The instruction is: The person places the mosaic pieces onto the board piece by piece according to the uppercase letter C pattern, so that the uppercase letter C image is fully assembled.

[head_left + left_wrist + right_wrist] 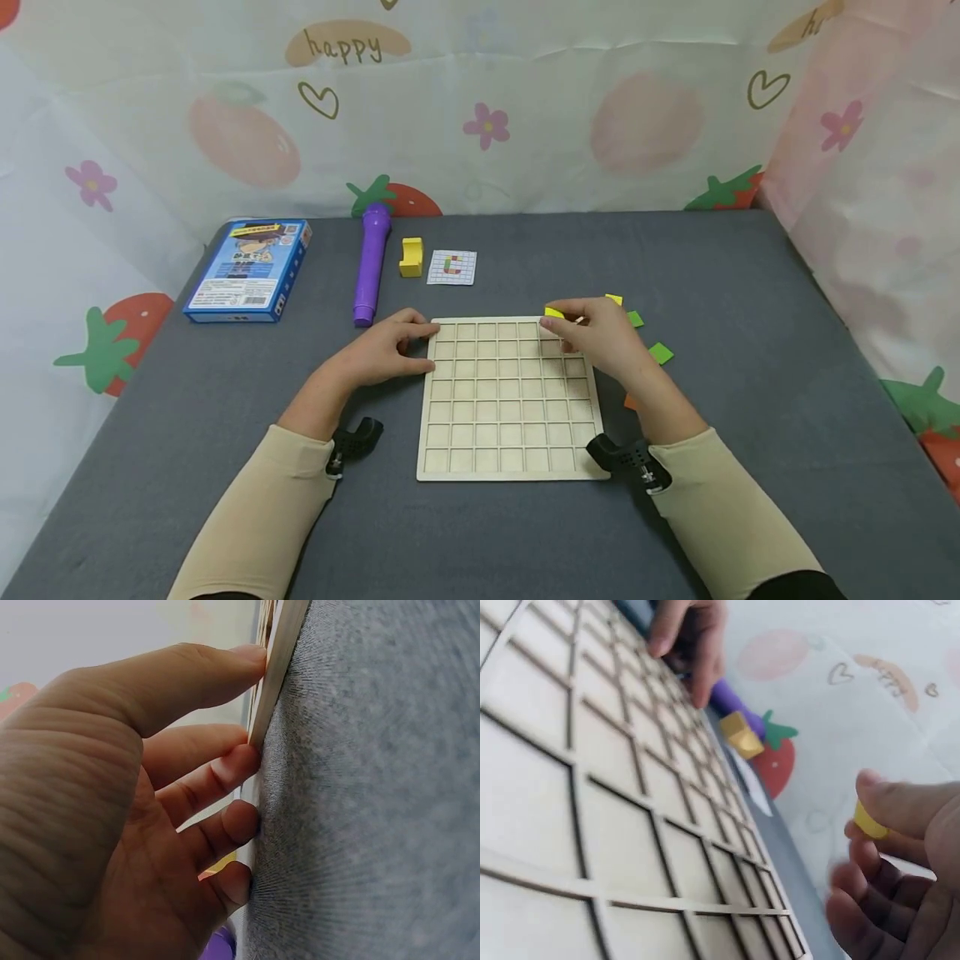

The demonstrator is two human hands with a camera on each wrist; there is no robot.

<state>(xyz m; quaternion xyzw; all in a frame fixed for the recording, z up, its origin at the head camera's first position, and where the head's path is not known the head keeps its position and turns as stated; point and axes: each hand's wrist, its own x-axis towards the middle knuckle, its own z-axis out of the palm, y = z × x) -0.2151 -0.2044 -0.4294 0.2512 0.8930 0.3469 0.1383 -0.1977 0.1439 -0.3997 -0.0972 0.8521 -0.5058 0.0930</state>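
Note:
A light wooden grid board (513, 410) lies flat on the grey table. My left hand (386, 348) rests at its upper left edge, where the thumb (217, 671) and fingertips touch the rim without curling round it. Above the board's upper right part, my right hand (600, 333) pinches a small yellow piece (870, 823) between thumb and index finger. In the right wrist view that piece is held clear of the grid, partly covered by the thumb. Green tiles (661, 353), another yellow tile (614, 299) and an orange tile (630, 402) lie near the right hand, some half hidden by it.
Behind the board are a small card (452, 267) with a coloured grid pattern, a yellow notched block (411, 257) and a purple cylindrical stick (371, 267). A blue box (250, 271) lies at the back left. A printed curtain (480, 108) hangs behind the table.

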